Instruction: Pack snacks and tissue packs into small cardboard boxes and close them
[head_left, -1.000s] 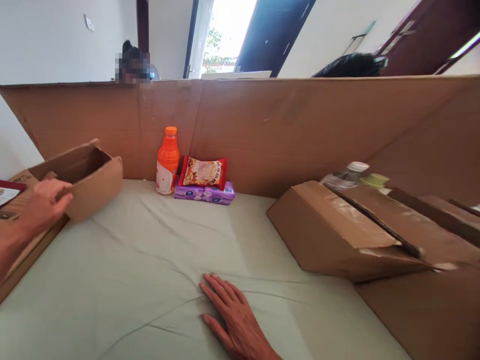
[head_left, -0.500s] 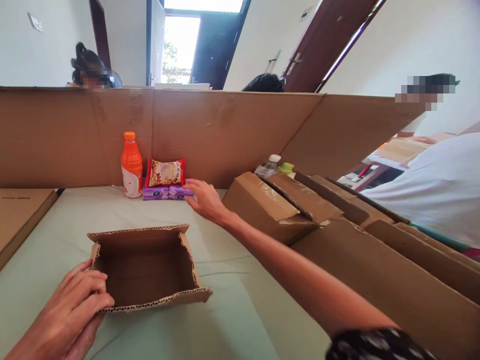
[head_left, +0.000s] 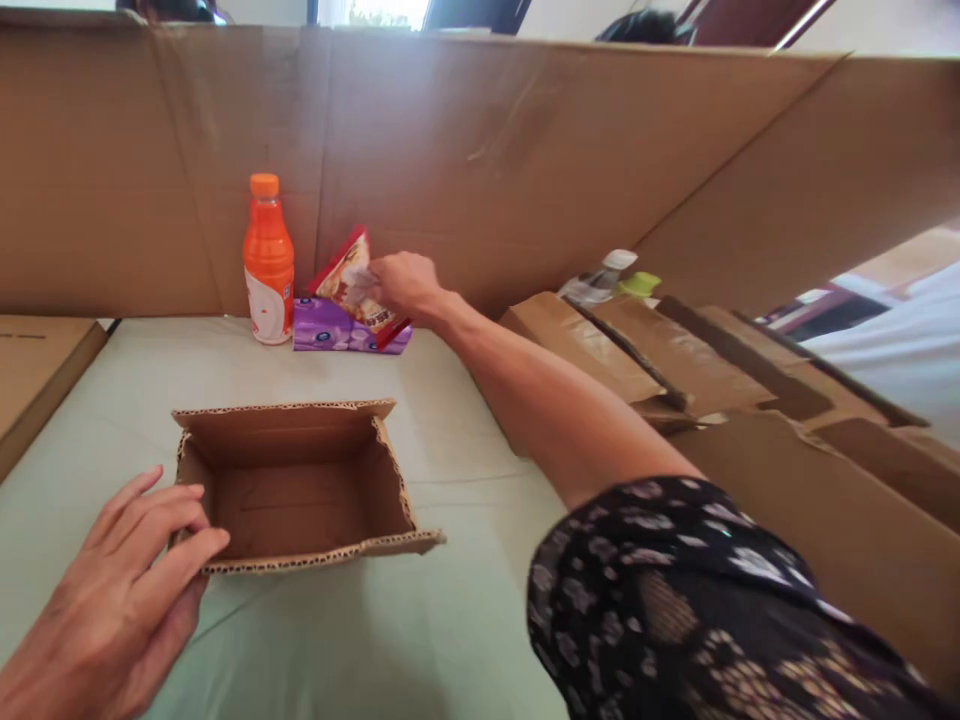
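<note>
An open, empty cardboard box (head_left: pixel 300 485) sits on the pale green cloth in front of me. My left hand (head_left: pixel 124 590) rests against its near left corner, fingers curled on the rim. Stretched out to the back wall, my right hand (head_left: pixel 401 285) pinches a red snack packet (head_left: pixel 346 282) and tilts it up off the purple tissue packs (head_left: pixel 330 328). An orange drink bottle (head_left: pixel 268 262) stands upright just left of the packs.
A tall cardboard wall (head_left: pixel 525 150) closes the back and right. Flattened cardboard boxes (head_left: pixel 645 350) lie stacked at the right, with a clear water bottle (head_left: pixel 596 283) and a green cap behind them. Another flat carton (head_left: pixel 37 365) lies at the left edge.
The box went from the left stack to the cloth before me. My right hand reached the back, took the snack packet and lifted it on edge. The view dropped lower.
</note>
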